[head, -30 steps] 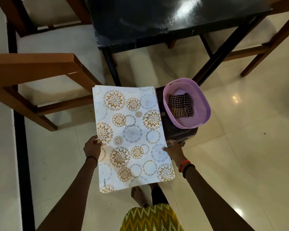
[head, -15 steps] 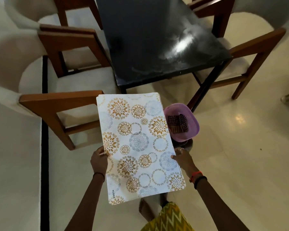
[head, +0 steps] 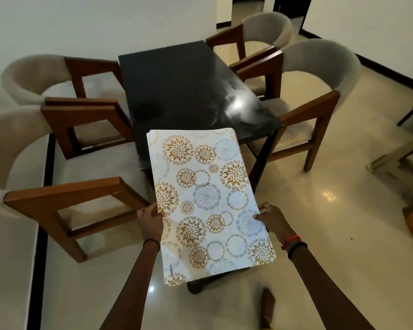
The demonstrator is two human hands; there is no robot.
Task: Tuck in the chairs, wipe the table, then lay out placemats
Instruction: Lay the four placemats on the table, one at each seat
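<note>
Centre frame: placemats (head: 208, 201) held flat as stack, far edge over near end of table (head: 177, 91). Left hand (head: 150, 220) and right hand (head: 272, 217) pinch side edges, likely for level carry. Tabletop bare; chairs (head: 65, 129) flank it.

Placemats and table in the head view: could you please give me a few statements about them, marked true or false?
1. Both hands hold the placemats. True: the left hand and right hand each have a grip on a long edge.
2. A placemat already lies on the table. False: its dark top is bare.
3. Four chairs stand at the table. True.
4. The placemats are plain white. False: they carry gold and grey floral circles.
</note>
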